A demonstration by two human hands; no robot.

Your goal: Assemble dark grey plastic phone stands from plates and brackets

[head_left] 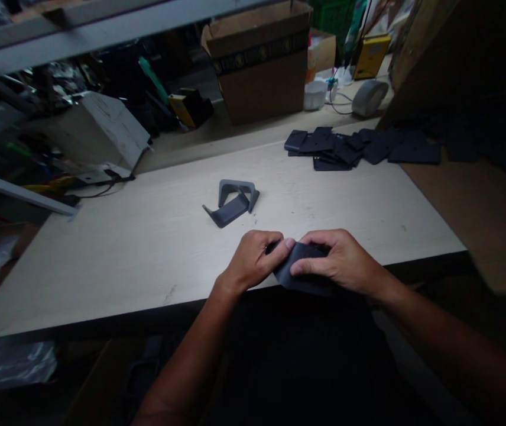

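The left forearm (186,349) enters at the bottom edge and slopes up and right to a wrist near the front edge of the table (124,236). The left hand (253,260) is closed, its thumb laid over the left end of a dark piece (304,283) and its fingers curled behind. The dark piece is held in both hands at the table's front edge, in front of the person's body, with its broad face tilted. The right hand (344,260) pinches it from the other side, thumb flat on the face, index finger arched to the far edge; the right forearm (448,331) runs down to the right edge of the view. As to visibility: at lower left, a clear plastic bag (13,367) is cut off by the view. Two bent grey pieces (233,210) overlap on the table; whether they touch cannot be determined. The fingertips of the left hand are largely hidden, as is the underside of the dark piece, whose lower edge merges with dark clothing (301,367). At right, a heap of dark plates (337,148) fades into shadow, its far end indistinct.
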